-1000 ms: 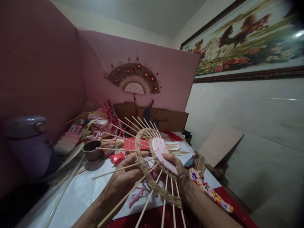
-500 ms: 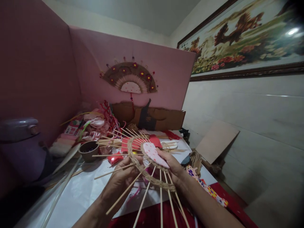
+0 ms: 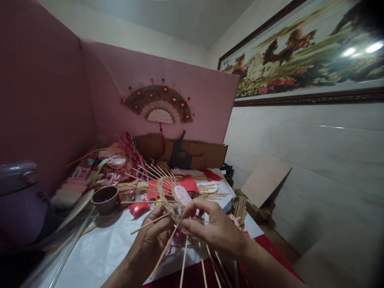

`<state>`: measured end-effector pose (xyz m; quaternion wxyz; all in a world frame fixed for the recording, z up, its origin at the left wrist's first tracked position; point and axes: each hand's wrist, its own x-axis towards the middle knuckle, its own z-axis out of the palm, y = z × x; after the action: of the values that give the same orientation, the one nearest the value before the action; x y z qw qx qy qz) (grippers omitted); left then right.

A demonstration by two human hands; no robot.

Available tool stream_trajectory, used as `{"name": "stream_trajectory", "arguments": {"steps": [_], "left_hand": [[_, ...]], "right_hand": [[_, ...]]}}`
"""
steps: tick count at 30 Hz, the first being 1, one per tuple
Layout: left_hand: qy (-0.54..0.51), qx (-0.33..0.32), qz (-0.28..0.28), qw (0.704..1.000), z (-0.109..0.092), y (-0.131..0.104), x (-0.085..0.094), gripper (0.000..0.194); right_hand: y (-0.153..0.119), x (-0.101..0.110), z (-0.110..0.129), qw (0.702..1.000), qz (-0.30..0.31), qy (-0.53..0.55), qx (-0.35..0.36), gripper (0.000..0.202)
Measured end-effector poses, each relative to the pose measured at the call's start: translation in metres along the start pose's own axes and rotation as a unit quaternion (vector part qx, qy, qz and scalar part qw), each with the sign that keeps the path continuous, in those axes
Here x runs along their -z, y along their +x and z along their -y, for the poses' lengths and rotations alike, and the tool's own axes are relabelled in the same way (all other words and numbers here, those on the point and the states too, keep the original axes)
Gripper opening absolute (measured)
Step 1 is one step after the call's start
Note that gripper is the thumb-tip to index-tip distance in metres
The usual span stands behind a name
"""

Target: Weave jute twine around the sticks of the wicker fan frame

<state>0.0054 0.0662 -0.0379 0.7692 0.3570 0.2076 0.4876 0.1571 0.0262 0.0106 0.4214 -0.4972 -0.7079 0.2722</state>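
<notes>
A half-made fan of thin wooden sticks, with a woven twine band (image 3: 163, 192) and a white half-round centre with pink dots (image 3: 182, 195), is held up over the table. My left hand (image 3: 156, 230) grips the band and sticks from the left, its fingers partly behind them. Over the lower part of the fan, my right hand (image 3: 216, 228) is closed in a pinch, thumb and forefinger meeting at the twine. That hand covers part of the centre and the band's right end. Bare stick ends spread out left and towards me.
Behind lie red sheets (image 3: 190, 184), loose sticks (image 3: 130, 187) and a red packet (image 3: 139, 209). A brown bowl of small dark beads (image 3: 105, 200) stands left, near a ribbon pile (image 3: 115, 160). A finished fan (image 3: 157, 104) hangs on the pink board (image 3: 207, 100).
My right hand has left the dotted centre's right edge and come across the fan, its thumb and forefinger now pinching at the twine band. My left hand still holds the fan.
</notes>
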Motion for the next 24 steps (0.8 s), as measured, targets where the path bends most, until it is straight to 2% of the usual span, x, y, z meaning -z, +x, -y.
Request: {"name": "stream_trajectory", "arguments": {"steps": [3,5,8,14,24], "left_hand": [[0.013,0.001,-0.026,1.0,0.0,-0.001,-0.007,0.022],[0.029,-0.007,-0.027,0.999,0.0,-0.002,-0.01,0.021],[0.05,-0.019,-0.017,0.998,0.001,-0.002,-0.011,0.02],[0.057,-0.035,-0.011,0.998,0.005,-0.002,-0.009,0.018],[0.028,-0.05,0.024,0.998,0.014,-0.001,0.003,0.015]], "right_hand": [[-0.008,-0.003,0.001,0.997,-0.005,-0.071,0.038,0.007],[-0.01,-0.005,-0.002,0.99,-0.022,-0.121,0.065,0.008],[-0.011,-0.006,-0.005,0.985,-0.032,-0.158,0.068,0.009],[-0.015,-0.009,0.0,0.972,-0.045,-0.217,0.073,0.01],[-0.02,-0.016,0.003,0.918,-0.025,-0.372,0.133,0.012]]}}
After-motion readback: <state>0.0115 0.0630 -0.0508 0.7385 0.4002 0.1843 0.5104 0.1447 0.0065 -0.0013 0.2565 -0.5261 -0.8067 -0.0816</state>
